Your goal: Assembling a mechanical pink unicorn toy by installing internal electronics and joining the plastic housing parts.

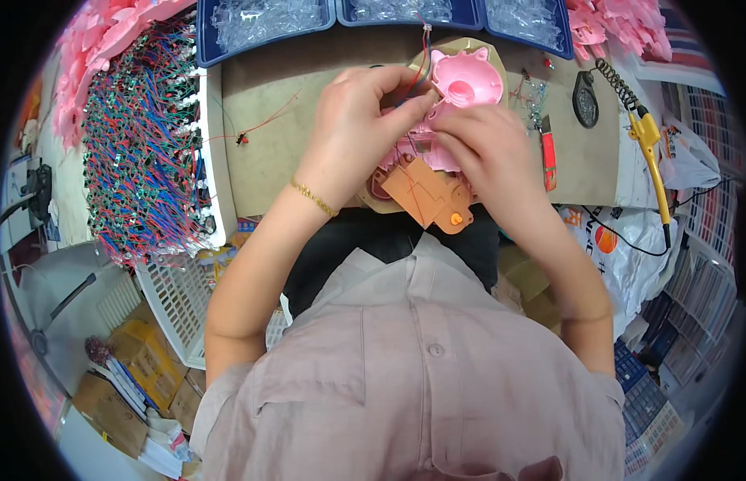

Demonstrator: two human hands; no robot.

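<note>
A pink plastic toy shell (479, 81) with small ears and a round hollow lies at the table's near edge, between my hands. My left hand (371, 112) is closed at the shell's left side, pinching thin wires (426, 58) that run up past its fingertips to a small white connector. On the shell's right side, my right hand (487, 144) has its fingers bent against the pink plastic; its fingertips are partly hidden. Below both hands an orange-brown gearbox (425, 192) with a small orange knob hangs over the edge, thin red wires lying across it.
To the left stands a white tray (219, 152) heaped with wired circuit boards. Blue bins (338, 22) of clear plastic parts line the back. On the right are a red utility knife (548, 156), a black oval stand (585, 100) and a yellow soldering iron (650, 148) in a coiled holder.
</note>
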